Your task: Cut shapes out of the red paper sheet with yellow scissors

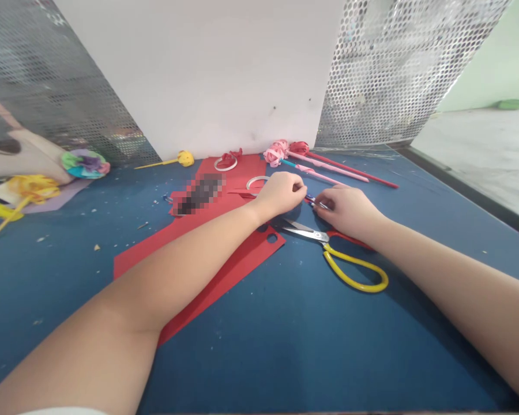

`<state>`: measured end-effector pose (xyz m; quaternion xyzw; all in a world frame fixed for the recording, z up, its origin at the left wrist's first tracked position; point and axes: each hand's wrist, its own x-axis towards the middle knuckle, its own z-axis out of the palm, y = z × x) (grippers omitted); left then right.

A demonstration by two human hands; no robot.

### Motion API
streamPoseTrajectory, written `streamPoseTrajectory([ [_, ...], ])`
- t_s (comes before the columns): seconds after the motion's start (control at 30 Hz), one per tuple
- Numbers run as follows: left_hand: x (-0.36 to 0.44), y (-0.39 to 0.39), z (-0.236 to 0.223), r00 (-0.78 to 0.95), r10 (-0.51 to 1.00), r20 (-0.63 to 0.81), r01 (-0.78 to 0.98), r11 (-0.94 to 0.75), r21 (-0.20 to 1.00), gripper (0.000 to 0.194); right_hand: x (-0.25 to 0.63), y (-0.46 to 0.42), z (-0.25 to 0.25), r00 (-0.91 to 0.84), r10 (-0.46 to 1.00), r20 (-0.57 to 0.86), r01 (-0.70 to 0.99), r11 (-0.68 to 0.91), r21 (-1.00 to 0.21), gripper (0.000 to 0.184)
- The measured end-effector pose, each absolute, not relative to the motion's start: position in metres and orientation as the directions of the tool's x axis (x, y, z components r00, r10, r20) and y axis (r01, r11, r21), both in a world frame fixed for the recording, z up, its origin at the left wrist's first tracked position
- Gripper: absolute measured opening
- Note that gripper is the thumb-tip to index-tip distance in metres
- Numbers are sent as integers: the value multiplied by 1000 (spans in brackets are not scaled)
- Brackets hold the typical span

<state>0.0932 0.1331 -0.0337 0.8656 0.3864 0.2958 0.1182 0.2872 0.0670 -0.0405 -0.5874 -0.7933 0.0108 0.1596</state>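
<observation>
My left hand (282,193) and my right hand (346,208) meet over the blue table (285,334), both with fingers pinched on a thin stick-like thing (316,201) between them. It is small and partly hidden, so I cannot name it surely. Under my left forearm lie sheets of red paper (225,271). Just in front of my right hand lie yellow-handled scissors (333,251), blades pointing left.
Paper flowers on sticks (311,161) lie at the back by a white board (207,75). Tape rolls (225,164) rest on the red paper. A yellow flower (182,158) and colourful paper pieces (85,163) sit at the left. Perforated metal panels (384,69) flank the board.
</observation>
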Motion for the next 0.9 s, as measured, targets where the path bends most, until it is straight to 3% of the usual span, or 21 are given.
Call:
streamPoseTrajectory([
  [0.23,76,97,50,523,690,501,528,-723,445,24,291,63,-41,-336,910,243,907,383,-177,32],
  [0.33,41,76,74,511,717,475,607,-692,391,20,291,61,-41,-347,903,255,905,394,-163,34],
  [0.43,-10,69,65,434,820,373,808,-538,241,21,291,60,-41,-349,899,265,907,396,-147,37],
  [0.5,-47,74,45,294,896,333,924,-355,140,25,290,60,-41,-350,898,266,908,395,-141,38],
  [0.57,-80,85,23,152,925,348,970,-208,129,37,288,59,-43,-353,899,261,907,397,-142,38],
  [0.7,-122,106,-8,-57,962,267,971,-9,240,50,287,59,-46,-360,896,259,900,407,-155,39],
  [0.9,-137,118,-13,-203,979,-8,830,176,530,41,291,63,-52,-351,899,260,894,405,-193,44],
])
